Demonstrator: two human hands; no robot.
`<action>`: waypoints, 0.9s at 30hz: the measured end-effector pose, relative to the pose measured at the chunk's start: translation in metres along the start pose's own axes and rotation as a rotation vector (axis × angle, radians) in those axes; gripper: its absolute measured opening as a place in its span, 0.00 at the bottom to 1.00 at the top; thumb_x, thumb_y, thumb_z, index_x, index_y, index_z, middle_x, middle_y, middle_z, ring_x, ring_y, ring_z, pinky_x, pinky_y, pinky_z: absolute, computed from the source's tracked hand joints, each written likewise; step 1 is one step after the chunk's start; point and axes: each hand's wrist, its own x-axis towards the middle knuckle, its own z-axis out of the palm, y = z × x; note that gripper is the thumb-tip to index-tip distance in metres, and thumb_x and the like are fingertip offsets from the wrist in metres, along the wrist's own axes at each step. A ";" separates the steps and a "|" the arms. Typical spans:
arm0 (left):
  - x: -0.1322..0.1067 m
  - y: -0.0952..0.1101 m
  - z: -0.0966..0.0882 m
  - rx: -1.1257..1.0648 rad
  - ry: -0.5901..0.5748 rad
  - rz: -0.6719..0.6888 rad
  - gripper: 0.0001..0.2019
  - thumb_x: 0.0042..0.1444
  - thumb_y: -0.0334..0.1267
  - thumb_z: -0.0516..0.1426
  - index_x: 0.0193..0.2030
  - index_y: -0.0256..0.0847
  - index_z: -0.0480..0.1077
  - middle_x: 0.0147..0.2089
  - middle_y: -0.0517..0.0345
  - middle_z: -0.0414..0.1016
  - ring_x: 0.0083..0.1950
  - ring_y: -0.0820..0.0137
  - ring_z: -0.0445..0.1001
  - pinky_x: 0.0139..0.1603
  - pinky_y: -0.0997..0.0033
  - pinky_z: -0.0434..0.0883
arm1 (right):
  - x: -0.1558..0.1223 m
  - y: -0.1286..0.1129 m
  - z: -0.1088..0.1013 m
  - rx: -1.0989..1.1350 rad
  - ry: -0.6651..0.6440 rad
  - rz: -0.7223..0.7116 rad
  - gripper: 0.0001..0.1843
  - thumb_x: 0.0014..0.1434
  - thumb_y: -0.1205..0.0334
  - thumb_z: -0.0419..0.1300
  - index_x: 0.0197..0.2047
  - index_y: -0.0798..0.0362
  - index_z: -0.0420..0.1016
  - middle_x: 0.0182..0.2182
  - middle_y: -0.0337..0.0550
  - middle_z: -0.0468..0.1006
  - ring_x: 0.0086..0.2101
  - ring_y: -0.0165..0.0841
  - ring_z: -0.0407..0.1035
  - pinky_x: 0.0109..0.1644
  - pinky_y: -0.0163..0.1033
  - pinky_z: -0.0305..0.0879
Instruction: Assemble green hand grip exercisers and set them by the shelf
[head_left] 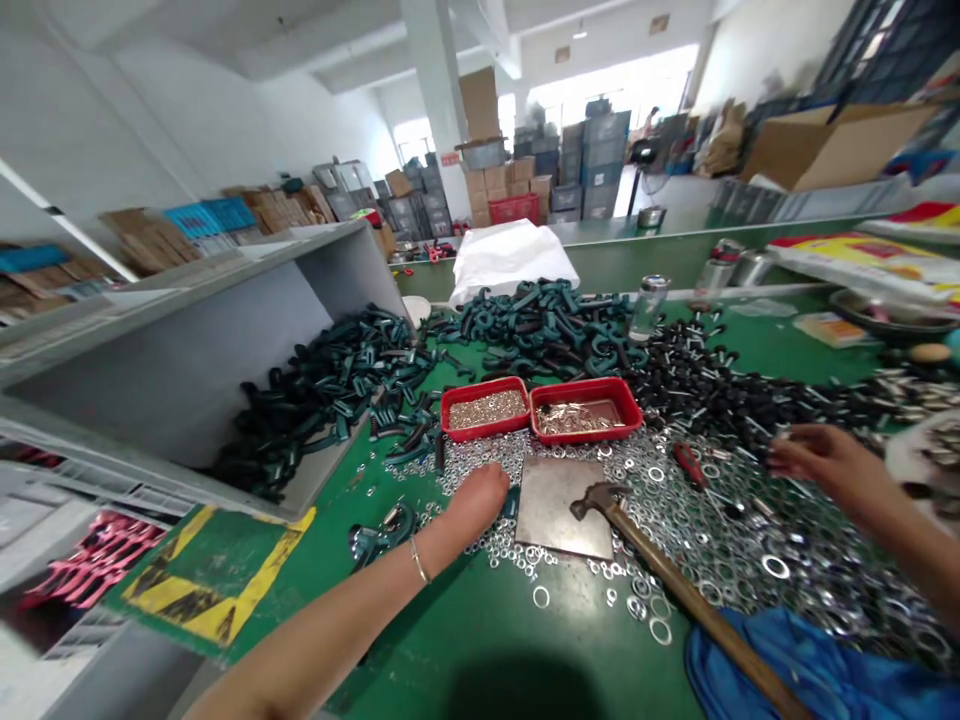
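Note:
My left hand (472, 505) rests as a blurred, rounded shape on the green bench (480, 650), among loose steel washers (570, 590) and beside a square steel plate (562, 505). A thin bracelet circles that wrist. My right hand (821, 460) hangs over a spread of black fasteners (712, 395) and washers, its fingers loosely curled. Between my hands lies a wooden-handled hammer (675, 590), its head near the plate. Two red trays (540, 408) of small metal parts stand just beyond my left hand.
Heaps of teal-and-black clamps (540, 325) cover the bench and a grey bin (187, 340) at left. A red-handled screwdriver (688, 465), a glass jar (649, 308), a blue cloth (795, 670) and a white sack (510, 262) are nearby. Stacked crates and cartons fill the background.

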 end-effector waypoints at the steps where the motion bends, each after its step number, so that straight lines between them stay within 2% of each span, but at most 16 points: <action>1: 0.001 0.000 0.000 -0.008 -0.007 0.005 0.12 0.62 0.25 0.48 0.44 0.34 0.71 0.45 0.43 0.73 0.48 0.60 0.73 0.52 0.61 0.69 | -0.013 -0.014 0.026 0.084 -0.096 0.110 0.14 0.52 0.53 0.71 0.41 0.44 0.76 0.33 0.50 0.81 0.32 0.41 0.77 0.41 0.52 0.70; 2: 0.002 -0.001 0.000 -0.013 -0.012 0.006 0.12 0.62 0.25 0.48 0.44 0.34 0.71 0.45 0.44 0.73 0.48 0.61 0.73 0.52 0.62 0.69 | -0.027 -0.029 0.053 0.170 -0.157 0.182 0.16 0.52 0.54 0.71 0.43 0.46 0.75 0.37 0.49 0.81 0.36 0.41 0.78 0.44 0.50 0.72; 5: 0.003 -0.006 -0.002 -0.041 -0.014 -0.025 0.13 0.62 0.23 0.46 0.45 0.33 0.70 0.45 0.42 0.74 0.46 0.61 0.74 0.51 0.62 0.70 | -0.070 -0.061 0.133 0.401 -0.411 0.352 0.17 0.52 0.56 0.72 0.40 0.51 0.72 0.43 0.49 0.81 0.42 0.40 0.77 0.47 0.45 0.75; 7: 0.004 -0.009 -0.003 -0.071 -0.002 -0.067 0.14 0.61 0.22 0.46 0.45 0.32 0.70 0.44 0.41 0.74 0.46 0.61 0.74 0.50 0.61 0.70 | -0.090 -0.072 0.175 0.546 -0.519 0.396 0.16 0.53 0.57 0.71 0.39 0.51 0.70 0.40 0.46 0.81 0.40 0.36 0.78 0.44 0.40 0.76; 9: 0.005 -0.009 -0.004 -0.112 0.019 -0.109 0.13 0.60 0.22 0.46 0.44 0.33 0.70 0.44 0.40 0.74 0.46 0.60 0.75 0.50 0.61 0.70 | -0.103 -0.075 0.206 0.637 -0.593 0.427 0.15 0.55 0.58 0.70 0.42 0.52 0.71 0.38 0.45 0.81 0.37 0.32 0.77 0.42 0.35 0.76; 12: 0.006 -0.009 -0.010 -0.194 0.073 -0.147 0.12 0.59 0.21 0.48 0.42 0.33 0.71 0.45 0.39 0.74 0.46 0.60 0.75 0.50 0.61 0.71 | -0.111 -0.075 0.238 0.673 -0.621 0.444 0.17 0.57 0.58 0.69 0.47 0.54 0.71 0.40 0.48 0.81 0.38 0.31 0.77 0.42 0.33 0.75; 15: 0.006 -0.008 -0.017 -0.279 0.161 -0.142 0.10 0.57 0.23 0.51 0.42 0.34 0.71 0.47 0.42 0.74 0.49 0.61 0.75 0.52 0.63 0.70 | -0.113 -0.074 0.259 0.603 -0.567 0.376 0.16 0.58 0.55 0.68 0.42 0.54 0.70 0.34 0.46 0.80 0.29 0.28 0.74 0.28 0.30 0.72; 16: 0.006 -0.006 -0.017 -0.376 0.201 -0.139 0.08 0.58 0.26 0.53 0.42 0.35 0.71 0.46 0.45 0.75 0.48 0.62 0.75 0.50 0.64 0.71 | -0.113 -0.073 0.263 0.581 -0.552 0.353 0.15 0.58 0.53 0.67 0.40 0.53 0.69 0.30 0.42 0.79 0.23 0.26 0.70 0.22 0.28 0.67; 18: 0.005 0.002 -0.016 -0.769 0.259 -0.143 0.07 0.59 0.33 0.55 0.43 0.36 0.71 0.37 0.52 0.77 0.40 0.65 0.77 0.42 0.67 0.73 | -0.112 -0.073 0.268 0.582 -0.544 0.337 0.16 0.59 0.51 0.66 0.37 0.52 0.66 0.23 0.34 0.72 0.16 0.21 0.59 0.15 0.25 0.54; 20: 0.006 0.014 -0.010 -1.290 0.279 -0.149 0.12 0.58 0.40 0.58 0.45 0.37 0.72 0.29 0.57 0.76 0.31 0.67 0.77 0.34 0.69 0.73 | -0.110 -0.074 0.269 0.620 -0.565 0.348 0.16 0.59 0.51 0.66 0.37 0.51 0.64 0.19 0.27 0.64 0.15 0.19 0.51 0.14 0.24 0.46; 22: 0.007 0.028 -0.005 -1.629 0.260 -0.154 0.18 0.55 0.46 0.61 0.48 0.36 0.73 0.28 0.57 0.76 0.29 0.68 0.77 0.31 0.72 0.71 | -0.108 -0.076 0.268 0.630 -0.589 0.346 0.17 0.59 0.50 0.66 0.37 0.50 0.63 0.18 0.26 0.62 0.15 0.20 0.50 0.15 0.24 0.46; 27: 0.018 0.056 -0.004 -1.843 0.217 -0.195 0.20 0.50 0.48 0.66 0.44 0.33 0.77 0.28 0.53 0.78 0.28 0.72 0.75 0.32 0.74 0.71 | -0.105 -0.082 0.265 0.619 -0.591 0.321 0.18 0.58 0.48 0.65 0.36 0.50 0.63 0.19 0.29 0.66 0.16 0.21 0.53 0.16 0.26 0.51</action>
